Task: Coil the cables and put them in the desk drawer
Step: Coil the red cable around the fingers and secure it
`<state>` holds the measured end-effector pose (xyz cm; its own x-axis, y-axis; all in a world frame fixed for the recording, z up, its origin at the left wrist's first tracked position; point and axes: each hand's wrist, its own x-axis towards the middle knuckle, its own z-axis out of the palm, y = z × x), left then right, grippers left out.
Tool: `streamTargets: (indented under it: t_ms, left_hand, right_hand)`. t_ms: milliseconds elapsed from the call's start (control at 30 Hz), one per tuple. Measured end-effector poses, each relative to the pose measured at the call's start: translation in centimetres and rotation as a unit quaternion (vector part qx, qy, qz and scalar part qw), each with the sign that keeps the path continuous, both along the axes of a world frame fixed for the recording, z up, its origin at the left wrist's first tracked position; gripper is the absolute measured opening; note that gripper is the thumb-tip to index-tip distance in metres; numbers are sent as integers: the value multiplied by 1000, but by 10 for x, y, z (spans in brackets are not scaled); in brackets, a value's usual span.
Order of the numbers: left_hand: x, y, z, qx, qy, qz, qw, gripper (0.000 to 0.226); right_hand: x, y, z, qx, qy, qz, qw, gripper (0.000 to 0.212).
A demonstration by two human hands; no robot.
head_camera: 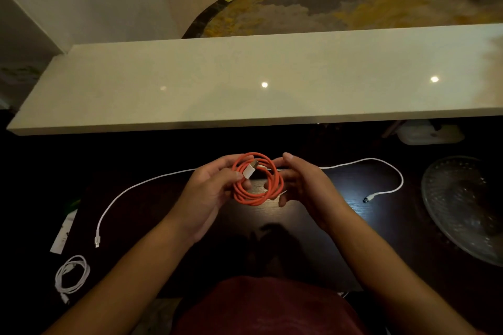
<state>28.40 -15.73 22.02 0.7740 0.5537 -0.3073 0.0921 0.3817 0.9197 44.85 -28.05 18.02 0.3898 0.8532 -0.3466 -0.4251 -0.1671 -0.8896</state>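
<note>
An orange cable [255,197], wound into a round coil with a white plug across it, hangs above the dark desk [285,226]. My left hand [209,190] grips the coil's left side, thumb on the plug. My right hand [304,182] touches the coil's right side with fingers curled around it. A long white cable [141,181] lies uncoiled across the desk behind my hands, its ends near the left and right. A second white cable [72,275] lies coiled at the desk's front left. No drawer is in view.
A pale stone counter [245,84] runs across behind the desk. A clear glass plate [462,207] sits at the right. A white paper strip [64,231] lies at the left edge. A white object [427,134] rests under the counter at the right.
</note>
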Motion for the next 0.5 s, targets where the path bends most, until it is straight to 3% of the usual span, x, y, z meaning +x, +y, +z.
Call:
streamTargets:
  t_ms: [233,500]
  left_hand:
    - [-5,6,2,66,24,12,997,29]
    - [-33,10,8,96,40,41,994,33]
  right_hand:
    - [-5,-8,14,38,-107,2,994,21]
    - [-25,2,18,44,-127,14,991,28]
